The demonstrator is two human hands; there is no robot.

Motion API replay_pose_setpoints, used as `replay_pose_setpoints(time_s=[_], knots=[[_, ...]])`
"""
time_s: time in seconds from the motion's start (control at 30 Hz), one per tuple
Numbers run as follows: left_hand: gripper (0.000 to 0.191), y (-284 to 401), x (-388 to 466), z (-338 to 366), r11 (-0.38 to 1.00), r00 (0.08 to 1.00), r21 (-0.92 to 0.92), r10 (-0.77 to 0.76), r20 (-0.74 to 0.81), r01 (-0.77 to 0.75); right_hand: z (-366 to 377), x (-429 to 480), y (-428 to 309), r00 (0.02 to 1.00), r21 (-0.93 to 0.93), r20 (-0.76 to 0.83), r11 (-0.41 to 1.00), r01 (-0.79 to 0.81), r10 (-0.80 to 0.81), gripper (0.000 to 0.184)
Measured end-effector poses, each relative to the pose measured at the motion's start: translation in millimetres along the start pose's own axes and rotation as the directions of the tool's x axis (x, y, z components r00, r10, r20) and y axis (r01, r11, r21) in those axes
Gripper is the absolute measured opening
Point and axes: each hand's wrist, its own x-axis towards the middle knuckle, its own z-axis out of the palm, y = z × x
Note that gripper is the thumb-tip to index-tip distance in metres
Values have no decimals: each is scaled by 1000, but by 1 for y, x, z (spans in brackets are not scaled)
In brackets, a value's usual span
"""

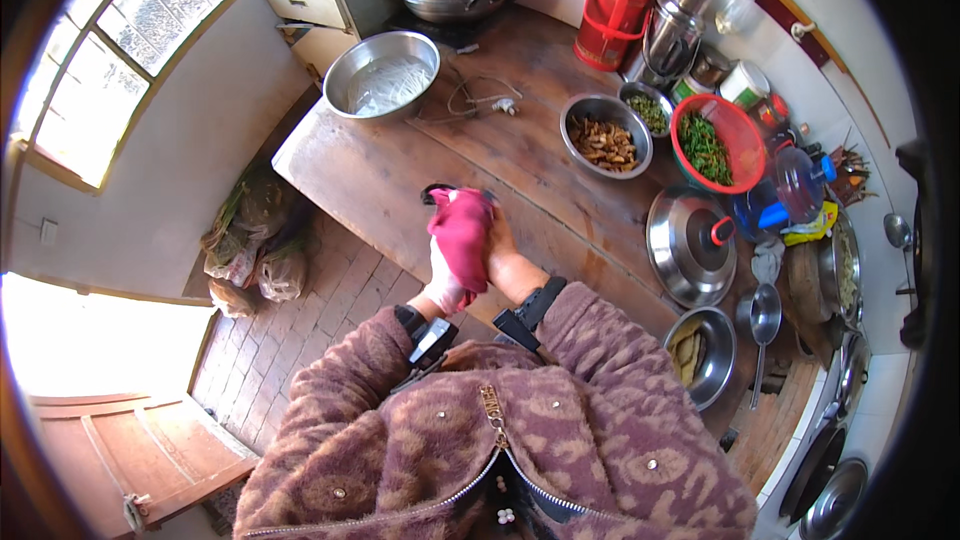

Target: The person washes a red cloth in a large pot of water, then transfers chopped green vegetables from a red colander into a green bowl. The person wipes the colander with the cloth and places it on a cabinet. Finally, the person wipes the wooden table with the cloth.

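Note:
A crumpled dark-pink cloth (461,240) is bunched between my two hands, over the near edge of a wooden table. My right hand (504,244) presses around its right side with the fingers closed. On the other side, my left hand (441,281) grips the same cloth, which hides most of its fingers; a pale patch there may be cloth or bright light. Something black with a curved rim (436,193) shows at the far end of the bundle; its kind is unclear. Both wrists carry dark bands with small devices.
On the wooden table (360,165) stand a water-filled metal basin (341,82), a power cord (504,105), bowls of brown pieces (607,142) and chopped greens (645,112), a red colander (754,157) and a pot lid (679,262). Plastic bags (281,277) lie on the brick floor.

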Motion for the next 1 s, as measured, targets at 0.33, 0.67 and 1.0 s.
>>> replay_pose_setpoints(time_s=[0.33, 0.67, 1.0], knots=[[36, 23, 78, -23, 837, 741, 341, 110, 662, -428, -38, 33, -71, 782, -733, 530, 641, 227, 329, 24], [32, -85, 233, -225, 772, 988, 633, -47, 146, -57, -143, 263, -57, 651, -728, 549, 683, 64, 524, 39], [32, -167, 406, -307, 718, 968, 682, 244, -64, -136, -175, 588, -52, 989, -893, -121, 426, -144, 81, 49]])
